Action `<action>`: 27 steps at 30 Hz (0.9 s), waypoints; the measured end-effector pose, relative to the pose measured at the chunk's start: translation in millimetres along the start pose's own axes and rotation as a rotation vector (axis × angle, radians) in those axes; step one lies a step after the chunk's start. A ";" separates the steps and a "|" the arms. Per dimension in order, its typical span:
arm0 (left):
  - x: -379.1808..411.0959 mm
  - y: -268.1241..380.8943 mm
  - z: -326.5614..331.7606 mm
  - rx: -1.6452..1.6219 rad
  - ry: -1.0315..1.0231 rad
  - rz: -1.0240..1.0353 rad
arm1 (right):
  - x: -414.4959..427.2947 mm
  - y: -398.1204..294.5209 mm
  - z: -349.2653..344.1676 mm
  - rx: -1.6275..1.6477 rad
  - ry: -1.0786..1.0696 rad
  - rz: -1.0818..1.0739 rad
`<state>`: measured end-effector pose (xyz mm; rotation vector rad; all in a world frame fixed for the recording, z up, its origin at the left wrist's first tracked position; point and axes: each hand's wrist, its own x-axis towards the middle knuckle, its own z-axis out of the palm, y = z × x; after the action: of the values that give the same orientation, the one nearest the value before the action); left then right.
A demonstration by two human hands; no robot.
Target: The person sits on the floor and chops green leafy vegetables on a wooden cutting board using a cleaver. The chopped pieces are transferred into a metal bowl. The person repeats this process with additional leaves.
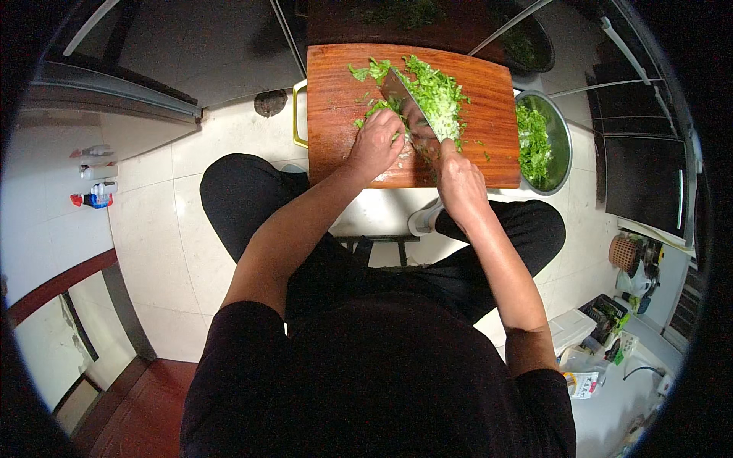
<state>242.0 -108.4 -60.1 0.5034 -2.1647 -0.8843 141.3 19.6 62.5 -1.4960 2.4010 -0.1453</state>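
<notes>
A brown wooden cutting board (335, 74) lies before me with chopped leafy greens on it. My right hand (461, 178) grips the handle of a broad-bladed cleaver (408, 109). The blade slants up and left across the board, and its face mirrors the hand. Left of the blade, my left hand (379, 140) presses bent fingers onto a small bunch of leafy greens (385, 106), mostly hidden beneath it. Along the blade's right side runs a heap of finely chopped greens (438, 94). A few loose leaves (378, 68) lie by the blade's far tip.
At the board's right stands a metal bowl (563, 151) holding cut greens (532, 143). A yellow handle (299, 111) juts out at the board's left. Dark glossy cabinet fronts (229, 51) rise beyond. A round floor drain (270, 103) is at the left. Bottles (98, 172) stand by the left wall.
</notes>
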 end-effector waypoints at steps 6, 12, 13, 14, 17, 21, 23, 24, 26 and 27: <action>-2.0 2.0 -3.9 0.057 -0.035 -0.020 | 34.0 -10.6 21.1 0.036 0.124 -0.075; -1.9 14.5 -11.8 0.235 0.136 -0.058 | 33.7 0.3 26.9 0.040 0.128 -0.021; -4.3 11.7 -11.7 0.221 0.123 -0.111 | 34.8 1.6 27.4 0.040 0.118 -0.019; -7.4 8.6 -12.2 0.187 0.082 -0.109 | 35.6 2.7 27.5 0.041 0.108 -0.017; -10.4 2.2 -12.1 0.102 0.001 -0.094 | 29.8 6.8 17.0 0.049 0.098 -0.023; -12.3 5.3 -11.1 0.068 0.022 -0.075 | 9.8 6.0 1.3 0.030 0.080 -0.018; -13.1 6.0 -10.3 0.061 0.024 -0.069 | 2.2 2.7 -4.6 0.025 0.082 -0.041; -13.7 5.1 -11.2 0.065 0.012 -0.065 | 0.9 3.3 -3.3 0.006 0.067 -0.044; -13.8 3.9 -11.2 0.055 -0.006 -0.064 | 0.8 4.3 -1.3 -0.023 0.032 -0.044; -13.7 3.0 -11.1 0.042 -0.015 -0.069 | 2.3 4.5 0.4 -0.031 0.010 -0.040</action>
<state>259.1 -103.2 -59.0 0.5975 -2.1948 -0.8835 136.6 19.6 60.6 -1.5610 2.3930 -0.1257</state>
